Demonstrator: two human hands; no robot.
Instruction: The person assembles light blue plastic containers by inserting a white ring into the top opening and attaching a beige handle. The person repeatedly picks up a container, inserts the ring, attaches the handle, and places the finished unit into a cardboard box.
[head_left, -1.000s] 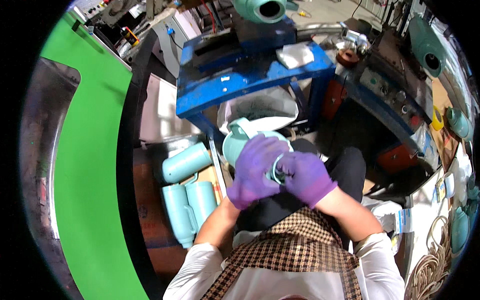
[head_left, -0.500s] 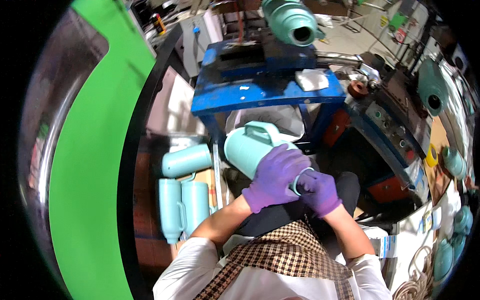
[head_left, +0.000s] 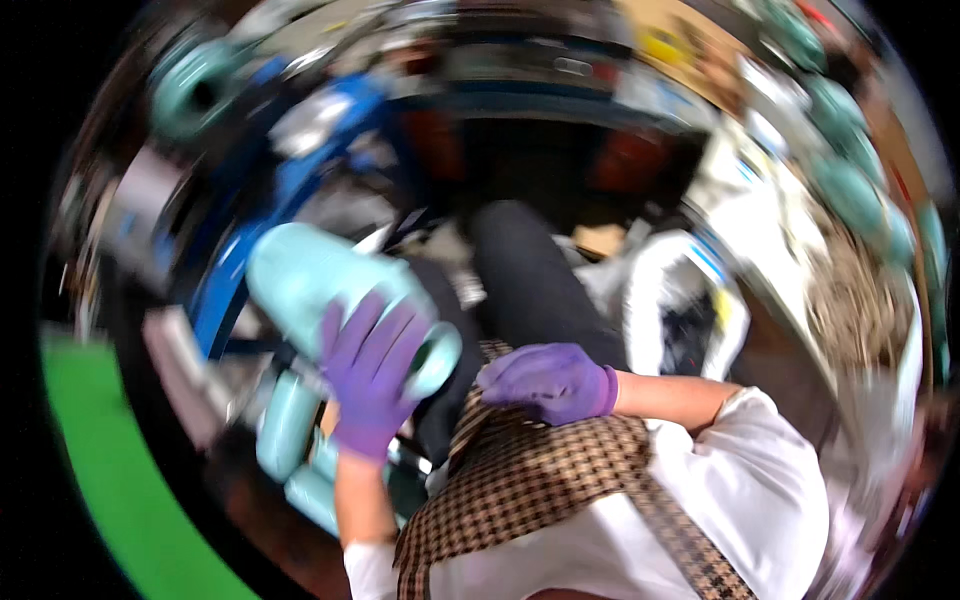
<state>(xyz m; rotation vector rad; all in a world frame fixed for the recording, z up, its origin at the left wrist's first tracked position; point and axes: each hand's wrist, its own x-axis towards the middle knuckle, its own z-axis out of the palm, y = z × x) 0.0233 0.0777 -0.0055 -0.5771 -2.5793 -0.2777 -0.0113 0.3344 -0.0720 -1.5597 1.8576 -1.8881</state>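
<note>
A mint-green plastic thermos flask casing lies tilted over my left thigh, its open round mouth turned toward me at the lower right. My left hand, in a purple glove, grips the casing near the mouth, its fingers laid along the side. My right hand, gloved alike, is apart from the casing, in front of the checked apron. Its fingers are curled together; whatever lies inside them is hidden. Motion smears the picture.
More mint-green casings lie low on the left, by a green strip. A blue table stands beyond the held casing. To my right are a white bag with dark contents, coiled rope and further green casings.
My view has swung to the right. My right hand has come off the casing's mouth and drawn back toward the apron, while my left hand stays on the casing.
</note>
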